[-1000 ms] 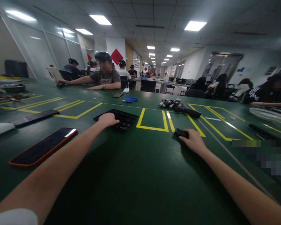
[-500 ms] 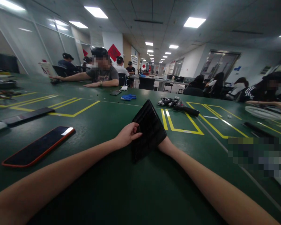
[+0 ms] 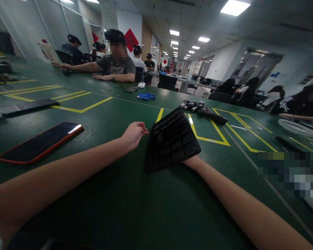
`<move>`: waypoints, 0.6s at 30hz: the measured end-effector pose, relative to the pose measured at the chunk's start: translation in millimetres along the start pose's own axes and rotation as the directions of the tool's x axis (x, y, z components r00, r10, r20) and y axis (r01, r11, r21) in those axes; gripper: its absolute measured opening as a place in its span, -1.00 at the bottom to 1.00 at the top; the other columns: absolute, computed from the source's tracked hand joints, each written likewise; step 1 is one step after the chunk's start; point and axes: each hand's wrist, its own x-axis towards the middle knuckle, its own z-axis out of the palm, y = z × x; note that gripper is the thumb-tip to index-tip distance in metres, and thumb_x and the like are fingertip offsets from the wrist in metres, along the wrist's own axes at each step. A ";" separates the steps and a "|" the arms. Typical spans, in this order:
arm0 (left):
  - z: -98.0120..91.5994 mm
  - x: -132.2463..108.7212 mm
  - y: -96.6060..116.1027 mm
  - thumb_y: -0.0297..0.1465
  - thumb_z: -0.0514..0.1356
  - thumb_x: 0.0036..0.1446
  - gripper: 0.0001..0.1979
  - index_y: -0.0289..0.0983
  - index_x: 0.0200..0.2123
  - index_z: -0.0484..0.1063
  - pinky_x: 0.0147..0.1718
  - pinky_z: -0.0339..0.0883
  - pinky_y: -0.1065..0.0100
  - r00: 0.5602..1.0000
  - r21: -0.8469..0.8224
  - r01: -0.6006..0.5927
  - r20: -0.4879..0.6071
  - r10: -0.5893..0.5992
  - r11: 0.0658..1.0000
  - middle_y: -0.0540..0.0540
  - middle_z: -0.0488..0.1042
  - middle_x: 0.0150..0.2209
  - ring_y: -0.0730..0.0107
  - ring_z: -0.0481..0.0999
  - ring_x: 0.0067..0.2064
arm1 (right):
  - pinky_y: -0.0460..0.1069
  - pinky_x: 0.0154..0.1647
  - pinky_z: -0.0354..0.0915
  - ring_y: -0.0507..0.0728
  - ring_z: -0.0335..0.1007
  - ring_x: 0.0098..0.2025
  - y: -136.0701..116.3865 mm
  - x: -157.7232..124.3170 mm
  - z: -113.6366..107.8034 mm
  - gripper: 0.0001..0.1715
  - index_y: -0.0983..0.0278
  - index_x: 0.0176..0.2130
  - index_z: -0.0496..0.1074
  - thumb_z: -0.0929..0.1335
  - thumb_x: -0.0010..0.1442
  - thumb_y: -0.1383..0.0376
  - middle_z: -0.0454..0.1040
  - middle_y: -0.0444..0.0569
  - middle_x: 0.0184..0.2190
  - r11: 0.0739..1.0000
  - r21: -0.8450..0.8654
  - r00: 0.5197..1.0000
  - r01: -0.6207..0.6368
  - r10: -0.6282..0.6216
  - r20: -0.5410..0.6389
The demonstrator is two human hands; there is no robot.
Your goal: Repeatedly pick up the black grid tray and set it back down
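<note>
A flat black compartment tray (image 3: 173, 140), its surface divided by a grid of ridges, is held tilted above the green table. My right hand (image 3: 192, 161) supports it from behind at its lower right; the fingers are hidden by the tray. To the left of the tray's edge is my left hand (image 3: 135, 133), palm turned inward, fingers loosely extended. Nothing shows in the left hand, and a small gap appears between its fingertips and the tray.
The green table (image 3: 114, 208) carries yellow tape outlines. An orange-cased phone (image 3: 41, 142) lies at left, with a dark slab (image 3: 28, 107) beyond. Blue gloves (image 3: 146, 96) and a bundle of cables (image 3: 193, 106) lie farther back. A person (image 3: 117, 62) sits across the table.
My left hand has come off the tray and moved left. The tray has turned so that more of its gridded face shows, still in my right hand. The view has shifted slightly.
</note>
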 end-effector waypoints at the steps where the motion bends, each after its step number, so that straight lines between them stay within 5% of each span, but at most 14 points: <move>1: -3.0 -0.1 2.0 -0.78 -0.04 -0.09 -0.68 -0.31 -0.33 0.25 -0.30 0.35 0.46 0.995 -0.053 0.095 -0.031 -0.097 0.994 -0.04 0.30 -0.35 0.57 0.39 -0.37 | 0.17 0.28 -0.04 0.26 0.07 0.22 -4.1 0.7 -3.2 -0.38 0.34 0.10 0.23 0.21 0.16 0.05 0.24 0.17 0.14 1.000 -0.002 1.000 -0.005 0.006 0.025; 7: -14.7 -10.6 10.7 -0.66 0.01 0.10 -0.84 -0.32 -0.39 0.27 -0.45 0.38 0.51 0.973 -0.081 0.221 0.091 -0.213 0.972 -0.07 0.39 -0.41 0.54 0.45 -0.40 | 0.14 0.29 -0.04 0.21 0.07 0.23 -12.9 2.4 -9.3 -0.41 0.29 0.14 0.19 0.21 0.18 0.09 0.20 0.07 0.18 0.996 0.057 0.994 -0.063 0.058 0.090; 10: -13.5 -17.5 10.8 -0.41 0.08 0.18 -0.82 -0.31 -0.46 0.23 -0.74 0.05 0.61 0.957 0.077 0.184 0.213 -0.196 0.980 0.04 0.26 -0.58 0.68 0.21 -0.64 | 0.14 0.31 -0.10 0.20 0.00 0.27 -7.2 1.6 -4.6 -0.39 0.36 0.16 0.16 0.19 0.20 0.12 0.13 0.11 0.22 0.999 0.022 0.995 -0.038 0.036 0.097; 13: -12.0 -21.3 7.8 -0.25 0.09 0.17 -0.70 -0.31 -0.52 0.21 -0.78 -0.25 0.59 0.931 0.157 0.147 0.312 -0.191 0.977 0.13 0.11 -0.65 0.73 -0.02 -0.72 | 0.13 0.31 -0.11 0.19 -0.04 0.28 -1.9 1.4 0.5 -0.37 0.39 0.19 0.12 0.16 0.23 0.14 0.08 0.13 0.24 0.999 0.019 0.996 -0.026 0.025 0.082; 18: -12.6 -22.8 5.5 -0.36 0.14 0.10 -0.84 -0.37 -0.38 0.35 -0.73 -0.15 0.55 0.877 0.137 0.120 0.449 -0.170 0.983 0.07 0.24 -0.56 0.69 0.13 -0.65 | 0.14 0.32 -0.11 0.18 -0.02 0.27 -0.9 3.0 3.5 -0.51 0.23 0.12 0.25 0.19 0.23 0.18 0.22 -0.05 0.18 0.991 0.105 0.993 -0.084 0.075 0.089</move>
